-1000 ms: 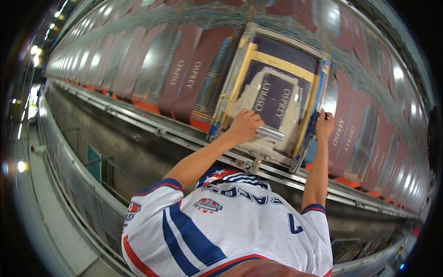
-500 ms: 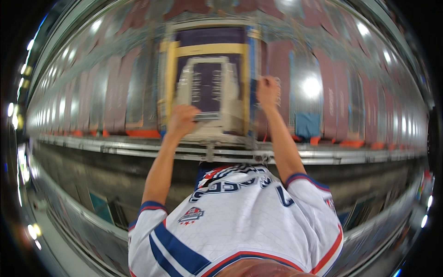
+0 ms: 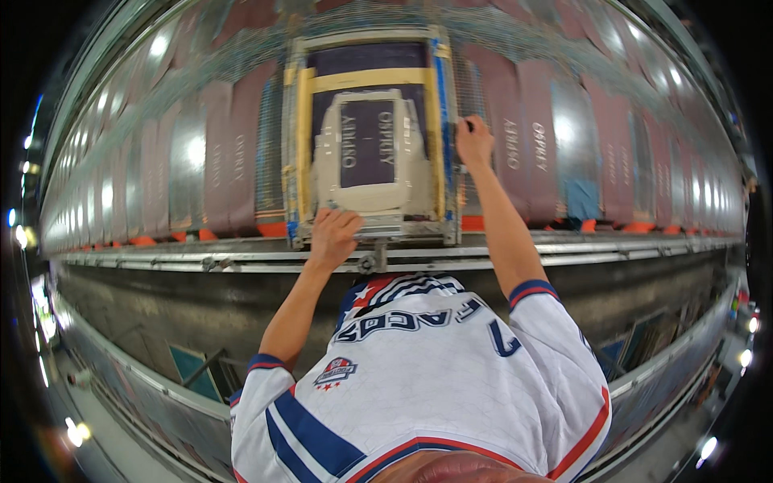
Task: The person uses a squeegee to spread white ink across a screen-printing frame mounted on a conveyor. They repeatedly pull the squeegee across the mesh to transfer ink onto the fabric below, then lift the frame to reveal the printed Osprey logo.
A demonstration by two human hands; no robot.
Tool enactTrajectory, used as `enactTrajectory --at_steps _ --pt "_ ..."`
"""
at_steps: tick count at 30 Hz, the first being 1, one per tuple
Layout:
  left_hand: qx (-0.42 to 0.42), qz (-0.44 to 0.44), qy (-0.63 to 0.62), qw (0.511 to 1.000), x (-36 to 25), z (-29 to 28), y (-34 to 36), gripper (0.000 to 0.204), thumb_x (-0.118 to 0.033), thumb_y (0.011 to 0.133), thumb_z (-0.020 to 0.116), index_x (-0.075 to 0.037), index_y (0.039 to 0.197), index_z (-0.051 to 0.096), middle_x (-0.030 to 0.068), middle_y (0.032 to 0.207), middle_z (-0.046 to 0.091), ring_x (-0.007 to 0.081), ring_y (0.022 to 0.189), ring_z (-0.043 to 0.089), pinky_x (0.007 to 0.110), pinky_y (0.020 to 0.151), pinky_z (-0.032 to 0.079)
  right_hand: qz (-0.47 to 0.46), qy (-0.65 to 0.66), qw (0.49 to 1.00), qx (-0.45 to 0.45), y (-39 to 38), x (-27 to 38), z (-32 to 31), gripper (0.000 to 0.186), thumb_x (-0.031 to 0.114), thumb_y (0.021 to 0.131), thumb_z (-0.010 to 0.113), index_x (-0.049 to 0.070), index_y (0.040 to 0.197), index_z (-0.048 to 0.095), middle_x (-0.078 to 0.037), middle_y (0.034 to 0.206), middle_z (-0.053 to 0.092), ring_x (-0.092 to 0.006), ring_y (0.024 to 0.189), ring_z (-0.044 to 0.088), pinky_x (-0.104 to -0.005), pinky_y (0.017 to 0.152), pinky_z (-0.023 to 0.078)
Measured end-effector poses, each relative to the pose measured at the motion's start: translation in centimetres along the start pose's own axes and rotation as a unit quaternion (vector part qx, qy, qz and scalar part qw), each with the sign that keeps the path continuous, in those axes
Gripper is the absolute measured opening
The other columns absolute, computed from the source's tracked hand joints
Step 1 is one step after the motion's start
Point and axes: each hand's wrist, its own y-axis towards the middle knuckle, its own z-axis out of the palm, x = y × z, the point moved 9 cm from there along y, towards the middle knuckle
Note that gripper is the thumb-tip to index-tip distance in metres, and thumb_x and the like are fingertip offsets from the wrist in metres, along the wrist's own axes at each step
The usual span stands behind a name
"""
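A printing screen with a pale frame, yellow and blue tape and a dark purple window lies over the long table. My left hand is at its near end, fingers curled over the left part of a grey squeegee. Beyond the squeegee, pale ink-like coating surrounds the lettered window of the mesh. Beside the screen's right edge is my right hand, its fingers closed near a small dark bit that I cannot make out. Whether it grips the frame is hidden.
Maroon fabric panels with pale lettering lie in rows on both sides. A blue cloth hangs near the table's front edge at right. Metal rails run along that edge, and orange strips show beneath the panels.
The screen has shifted left relative to the panels and blue cloth, with both hands alongside it. My left hand and the squeegee have come nearer to the screen's front end.
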Motion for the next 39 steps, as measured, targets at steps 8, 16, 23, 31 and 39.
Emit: enactTrajectory --at_steps 8,16,23,31,39 --pt "-0.062 0.043 0.039 0.996 7.6 0.0 11.5 0.038 0.000 0.059 0.074 -0.013 0.094 0.069 0.0006 0.096 0.069 0.0225 0.083 0.062 0.040 0.081 0.041 0.067 -0.133 0.974 0.173 0.7 0.5 0.0 0.037 0.040 0.097 0.063 0.007 0.113 0.067 -0.016 0.092 0.069 -0.0355 0.088 0.066 -0.0464 0.079 0.051" --pt "-0.005 -0.003 -0.028 1.000 14.1 -0.9 22.0 0.012 -0.015 0.069 0.077 -0.011 0.077 0.068 0.0045 0.077 0.068 0.0283 0.079 0.066 0.043 0.076 0.045 -0.133 0.058 0.930 0.338 5.0 13.7 4.1 0.049 0.044 0.088 0.072 0.004 0.116 0.069 -0.017 0.111 0.071 -0.0318 0.104 0.067 -0.0436 0.090 0.052" --pt "0.054 -0.051 -0.050 0.996 17.4 0.7 26.4 0.016 -0.022 0.071 0.080 -0.011 0.078 0.071 0.0095 0.078 0.069 0.0327 0.078 0.066 0.044 0.073 0.048 -0.219 -0.173 0.869 0.408 6.5 17.5 14.2 0.026 0.024 0.078 0.072 0.006 0.097 0.069 -0.019 0.091 0.072 -0.0386 0.092 0.069 -0.0460 0.082 0.054" --pt "0.024 -0.010 -0.110 0.994 7.3 1.0 9.1 0.029 -0.014 0.061 0.079 -0.013 0.088 0.068 0.0037 0.086 0.069 0.0267 0.080 0.065 0.042 0.074 0.044 -0.309 -0.152 0.850 0.400 -11.6 14.7 7.6 0.020 0.012 0.068 0.077 0.011 0.087 0.069 -0.014 0.082 0.067 -0.0339 0.082 0.065 -0.0473 0.082 0.049" --pt "0.030 -0.008 -0.035 0.999 10.7 0.7 16.2 0.017 -0.020 0.070 0.080 -0.013 0.081 0.070 0.0053 0.080 0.069 0.0294 0.077 0.065 0.044 0.077 0.042 -0.303 -0.207 0.836 0.408 -4.2 15.6 10.1 0.013 0.017 0.078 0.074 0.011 0.087 0.068 -0.014 0.082 0.069 -0.0361 0.085 0.067 -0.0482 0.077 0.053"
